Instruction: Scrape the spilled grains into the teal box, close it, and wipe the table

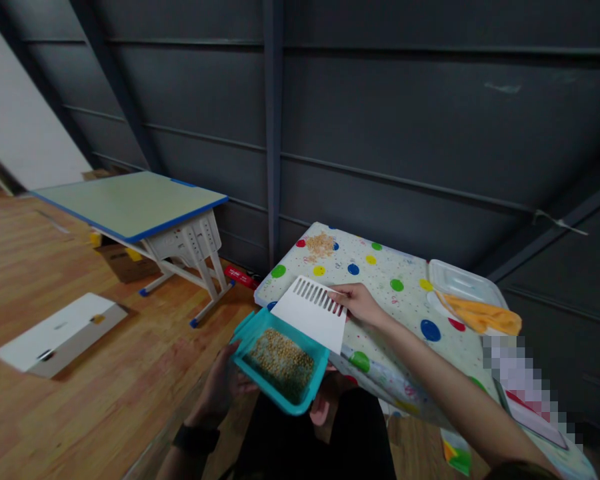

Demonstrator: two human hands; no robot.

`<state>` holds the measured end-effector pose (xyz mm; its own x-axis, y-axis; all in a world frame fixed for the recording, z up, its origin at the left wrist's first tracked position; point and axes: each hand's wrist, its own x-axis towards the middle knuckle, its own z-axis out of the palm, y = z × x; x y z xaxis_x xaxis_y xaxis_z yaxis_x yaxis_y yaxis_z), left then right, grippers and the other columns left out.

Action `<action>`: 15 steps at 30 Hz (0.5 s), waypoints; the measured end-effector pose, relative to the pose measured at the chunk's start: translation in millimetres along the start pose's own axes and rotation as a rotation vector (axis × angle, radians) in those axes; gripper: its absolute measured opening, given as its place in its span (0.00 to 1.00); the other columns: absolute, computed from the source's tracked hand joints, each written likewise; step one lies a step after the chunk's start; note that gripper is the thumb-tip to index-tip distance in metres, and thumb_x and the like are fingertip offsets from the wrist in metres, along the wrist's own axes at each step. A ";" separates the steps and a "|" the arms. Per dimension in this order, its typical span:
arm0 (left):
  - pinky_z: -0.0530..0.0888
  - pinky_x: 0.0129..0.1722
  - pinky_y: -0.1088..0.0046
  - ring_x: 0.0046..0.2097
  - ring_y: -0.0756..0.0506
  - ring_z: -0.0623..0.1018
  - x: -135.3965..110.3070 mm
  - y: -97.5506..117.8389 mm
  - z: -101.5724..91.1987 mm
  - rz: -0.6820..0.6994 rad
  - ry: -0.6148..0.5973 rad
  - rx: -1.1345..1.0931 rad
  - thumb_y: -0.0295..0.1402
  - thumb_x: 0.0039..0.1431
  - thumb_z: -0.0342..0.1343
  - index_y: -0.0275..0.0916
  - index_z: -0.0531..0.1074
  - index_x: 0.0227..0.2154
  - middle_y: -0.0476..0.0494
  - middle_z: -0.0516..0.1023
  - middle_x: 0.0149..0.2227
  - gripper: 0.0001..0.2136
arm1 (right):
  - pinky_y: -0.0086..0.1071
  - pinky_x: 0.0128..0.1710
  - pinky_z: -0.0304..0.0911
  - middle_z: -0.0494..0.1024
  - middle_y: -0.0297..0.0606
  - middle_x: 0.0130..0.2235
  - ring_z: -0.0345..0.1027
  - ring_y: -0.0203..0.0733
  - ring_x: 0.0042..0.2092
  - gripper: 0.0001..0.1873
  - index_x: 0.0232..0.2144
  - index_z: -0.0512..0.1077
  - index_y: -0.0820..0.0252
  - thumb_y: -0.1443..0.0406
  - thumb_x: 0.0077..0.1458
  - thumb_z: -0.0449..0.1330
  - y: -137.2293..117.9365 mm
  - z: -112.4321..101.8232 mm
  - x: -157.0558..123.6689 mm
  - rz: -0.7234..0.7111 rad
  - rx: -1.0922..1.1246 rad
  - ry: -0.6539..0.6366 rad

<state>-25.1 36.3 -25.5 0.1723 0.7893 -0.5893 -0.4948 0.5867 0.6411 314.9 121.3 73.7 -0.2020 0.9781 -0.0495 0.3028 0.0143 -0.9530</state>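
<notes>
My left hand (221,385) is closed on the near left side of a teal plastic container (321,375), held above my lap at the table's front edge. Small round yellowish grains (283,360) lie inside it. In my right hand (361,305) is a flat white scoop (303,319) with a row of slots, pinched at its slotted end. Its plain end lies over the container's far rim. A loose heap of pale tan bits (321,245) rests on the table's far left corner. The undersides of my left fingers are hidden by the container.
A dotted cloth covers the table (375,287). On its right are a clear plastic tray (463,283) and an orange cloth or glove (480,313). To the left stands a blue-edged desk (135,203), with a white box (60,333) on the floor. A dark panelled wall (380,120) rises behind.
</notes>
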 end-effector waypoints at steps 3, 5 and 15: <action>0.79 0.32 0.58 0.31 0.37 0.83 4.7 -3.6 -2.9 0.025 0.036 0.017 0.44 0.62 0.55 0.49 0.64 0.61 0.44 0.84 0.36 0.25 | 0.29 0.20 0.65 0.79 0.39 0.26 0.68 0.37 0.23 0.28 0.42 0.82 0.66 0.47 0.52 0.65 -4.6 -23.7 18.6 -0.009 0.020 0.189; 0.78 0.32 0.58 0.31 0.37 0.83 7.7 -5.7 -5.1 0.016 0.036 0.008 0.44 0.63 0.55 0.50 0.64 0.61 0.43 0.84 0.37 0.24 | 0.32 0.22 0.69 0.80 0.41 0.28 0.71 0.40 0.25 0.29 0.45 0.81 0.67 0.48 0.52 0.65 -3.5 -47.8 41.1 -0.013 0.018 0.346; 0.78 0.35 0.59 0.33 0.38 0.83 11.1 -2.8 -5.3 -0.044 0.081 0.027 0.45 0.63 0.54 0.48 0.61 0.63 0.44 0.82 0.38 0.26 | 0.34 0.36 0.74 0.85 0.42 0.35 0.79 0.44 0.35 0.18 0.51 0.80 0.59 0.60 0.63 0.58 0.5 -124.7 147.9 0.066 -0.558 0.589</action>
<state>-26.3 42.4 -36.4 0.1234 0.7461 -0.6543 -0.4652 0.6259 0.6260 401.4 291.9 103.2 0.3084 0.9270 0.2136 0.7481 -0.0976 -0.6563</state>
